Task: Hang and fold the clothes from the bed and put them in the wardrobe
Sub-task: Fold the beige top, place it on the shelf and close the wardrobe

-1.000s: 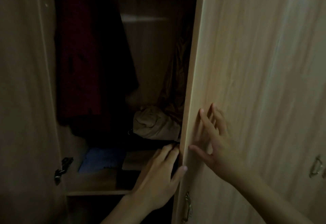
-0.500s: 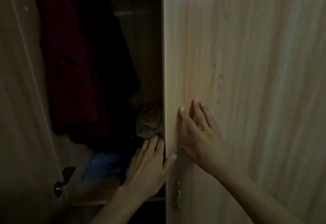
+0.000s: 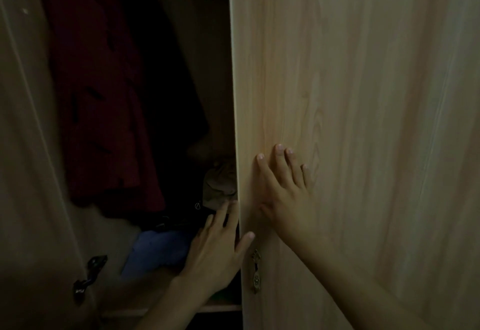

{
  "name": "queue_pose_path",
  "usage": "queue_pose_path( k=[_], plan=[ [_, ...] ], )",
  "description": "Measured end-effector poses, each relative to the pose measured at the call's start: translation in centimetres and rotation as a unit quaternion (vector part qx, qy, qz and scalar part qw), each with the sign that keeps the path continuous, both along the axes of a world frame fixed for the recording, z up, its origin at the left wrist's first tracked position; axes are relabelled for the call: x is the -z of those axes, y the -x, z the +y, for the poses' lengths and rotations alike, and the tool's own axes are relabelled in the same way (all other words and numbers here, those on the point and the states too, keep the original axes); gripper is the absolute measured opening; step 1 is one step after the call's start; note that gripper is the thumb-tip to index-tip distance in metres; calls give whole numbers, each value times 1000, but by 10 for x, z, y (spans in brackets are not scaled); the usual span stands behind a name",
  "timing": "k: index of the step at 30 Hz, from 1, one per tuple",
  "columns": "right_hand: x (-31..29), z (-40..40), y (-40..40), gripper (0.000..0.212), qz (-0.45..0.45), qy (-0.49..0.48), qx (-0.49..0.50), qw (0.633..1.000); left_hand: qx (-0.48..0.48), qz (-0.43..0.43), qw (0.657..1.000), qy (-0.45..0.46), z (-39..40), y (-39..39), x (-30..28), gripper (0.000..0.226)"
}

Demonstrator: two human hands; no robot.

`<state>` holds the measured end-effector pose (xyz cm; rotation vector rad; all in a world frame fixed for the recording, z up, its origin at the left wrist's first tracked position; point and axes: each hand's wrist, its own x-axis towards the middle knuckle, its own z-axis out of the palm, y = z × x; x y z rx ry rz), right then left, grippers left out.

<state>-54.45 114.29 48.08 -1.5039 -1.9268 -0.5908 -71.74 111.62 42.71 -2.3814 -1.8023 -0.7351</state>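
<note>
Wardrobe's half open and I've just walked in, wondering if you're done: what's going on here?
A person has both hands on the wardrobe door. The right hand lies flat on the door's front, fingers spread. The left hand is at the door's edge, thumb on the front, fingers straight in the gap. It is ajar; a red coat hangs inside above a blue cloth.

dark hanging clothes (image 3: 166, 121) beside the red coat (image 3: 98, 95) indistinct in shadow, tops beyond the upper edge

- A dark red coat (image 3: 98, 101) hangs at the left.
- A blue cloth (image 3: 155, 254) lies below it.
- A beige bundle (image 3: 220, 184) sits to its right.
- A black hinge (image 3: 88, 277) is fixed on the left wardrobe door (image 3: 26, 173).
</note>
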Motion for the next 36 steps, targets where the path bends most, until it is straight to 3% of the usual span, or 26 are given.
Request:
queue_pose_path(
  k=[9, 17, 23, 29, 36],
  plan=[
    [8, 14, 0, 113, 31, -25, -4, 999, 29, -41, 998, 26, 11, 8, 15, 73],
    [-6, -7, 5, 96, 17, 7, -6, 1000, 19, -22, 996, 84, -7, 15, -21, 67],
    [-15, -39, 8, 84, 111, 11, -80, 991, 27, -73, 996, 37, -59, 36, -31, 63],
    [10, -80, 19, 74, 73, 16, -140, 987, 35, -176, 983, -29, -96, 57, -23, 56],
    [18, -140, 32, 74, 128, 77, -183, 972, 31, -192, 980, -41, -150, 68, -22, 54]
  ],
)
